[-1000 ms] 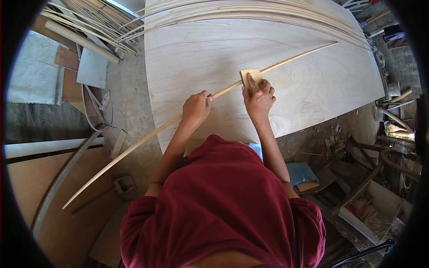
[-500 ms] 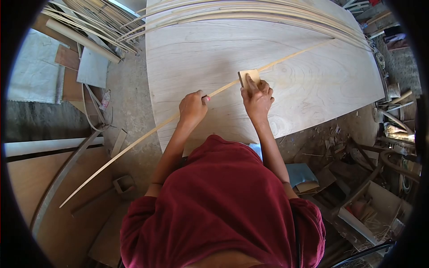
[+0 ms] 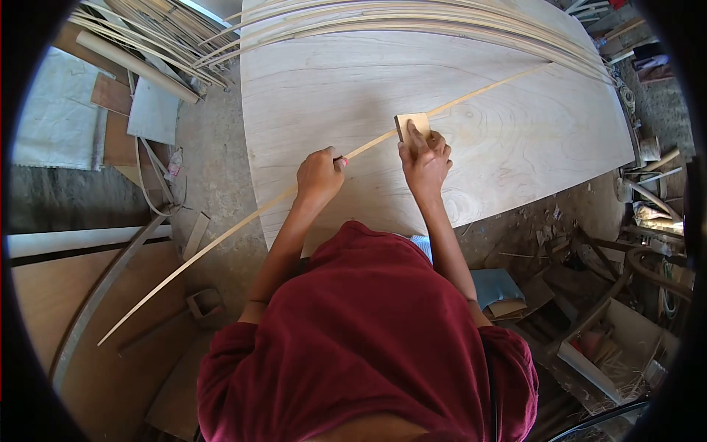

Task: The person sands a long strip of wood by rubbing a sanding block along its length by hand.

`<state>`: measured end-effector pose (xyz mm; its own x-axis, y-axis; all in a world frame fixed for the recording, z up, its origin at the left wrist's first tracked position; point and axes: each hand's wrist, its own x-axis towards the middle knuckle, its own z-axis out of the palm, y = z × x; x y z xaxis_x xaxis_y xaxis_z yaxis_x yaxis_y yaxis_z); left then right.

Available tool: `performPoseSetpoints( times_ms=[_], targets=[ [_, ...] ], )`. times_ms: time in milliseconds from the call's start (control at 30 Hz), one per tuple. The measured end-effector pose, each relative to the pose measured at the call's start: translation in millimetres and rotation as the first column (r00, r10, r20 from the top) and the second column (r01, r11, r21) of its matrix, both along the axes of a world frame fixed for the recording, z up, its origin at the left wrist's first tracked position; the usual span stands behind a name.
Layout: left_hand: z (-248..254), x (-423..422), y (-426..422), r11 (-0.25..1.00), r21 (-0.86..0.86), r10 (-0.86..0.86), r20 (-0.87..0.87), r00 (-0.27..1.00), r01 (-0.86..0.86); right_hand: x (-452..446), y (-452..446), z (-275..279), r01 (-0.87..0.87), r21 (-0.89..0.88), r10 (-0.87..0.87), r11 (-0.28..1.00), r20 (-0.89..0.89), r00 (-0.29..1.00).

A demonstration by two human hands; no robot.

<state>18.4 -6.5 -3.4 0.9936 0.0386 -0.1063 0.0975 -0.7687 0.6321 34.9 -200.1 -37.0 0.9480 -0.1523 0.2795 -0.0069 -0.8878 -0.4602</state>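
Note:
A long, thin wooden strip (image 3: 213,245) runs diagonally across the sheet-topped table and past its left edge. My left hand (image 3: 320,177) is closed round the strip near its middle, with something small and pinkish-red at the fingertips. Farther along, my right hand (image 3: 427,163) grips a small, flat wooden block (image 3: 404,127) with a dark left edge. The index finger lies stretched over the block's top, and the other fingers curl at its right side. The block lies across the strip and covers part of it; its underside is hidden.
Under the strip is a pale plywood sheet (image 3: 317,88). Several long wooden strips (image 3: 383,20) lie along its far side, with more bundled at the upper left. A box of scraps (image 3: 607,346) and a blue item (image 3: 497,287) are on the lower right.
Both hands have shifted very slightly to the right, the block moving with my right hand. The strip stays almost in the same place, and both grips are unchanged.

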Motion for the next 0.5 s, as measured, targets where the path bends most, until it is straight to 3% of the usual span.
performPoseSetpoints(
  times_ms=[133, 233, 367, 433, 500],
  targets=[
    [2, 2, -4, 1.000, -0.006, -0.009, -0.020, 1.000, 0.009, -11, 14, 4, -0.093, -0.005, 0.093, 0.996, 0.051, 0.994],
    [-4, 8, 0, 0.999, 0.026, -0.039, 0.005, 0.999, 0.039, -30, 36, 11, -0.299, 0.012, 0.295, 0.954, 0.134, 0.946],
    [-3, 7, 1, 0.999, 0.031, -0.030, -0.008, 1.000, 0.031, -24, 27, 9, -0.339, 0.021, 0.334, 0.941, 0.115, 0.935],
    [-1, 3, 2, 1.000, 0.017, -0.013, 0.009, 1.000, 0.013, -11, 10, -5, -0.128, 0.063, 0.117, 0.990, 0.149, 0.982],
    [0, 1, 1, 1.000, 0.000, -0.003, 0.028, 1.000, 0.003, -3, -3, -5, 0.011, -0.006, -0.010, 1.000, 0.073, 0.997]
  ],
)
